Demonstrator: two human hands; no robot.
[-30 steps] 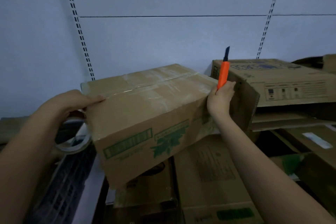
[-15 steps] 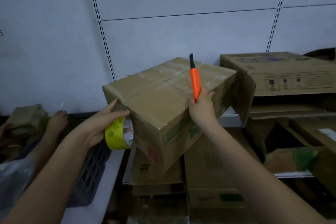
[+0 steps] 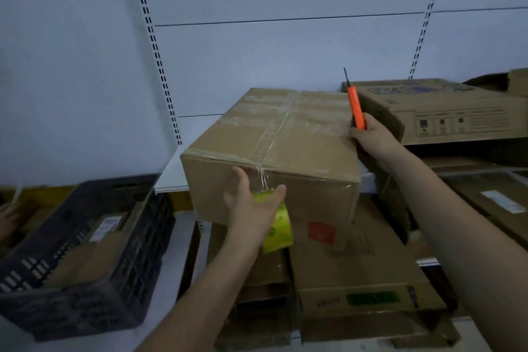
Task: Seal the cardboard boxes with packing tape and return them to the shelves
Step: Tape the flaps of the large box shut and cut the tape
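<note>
A brown cardboard box (image 3: pixel 285 148), its top seam covered with clear tape, rests with its far part on a white shelf (image 3: pixel 171 177) and its near end overhanging. My left hand (image 3: pixel 251 208) presses against the box's near face while holding a yellow-green roll of packing tape (image 3: pixel 278 226) under the palm. My right hand (image 3: pixel 374 137) is at the box's right side and grips an orange box cutter (image 3: pixel 355 107), blade pointing up.
A printed cardboard box (image 3: pixel 445 111) sits on the shelf right of the sealed one. More boxes (image 3: pixel 360 274) are stacked below. A dark plastic crate (image 3: pixel 85 260) holding flat cartons stands at the left. Another person's hand (image 3: pixel 7 220) shows at the far left edge.
The box has turned so its short end faces me and has moved back onto the white shelf. My left hand shifted from its side to its near face.
</note>
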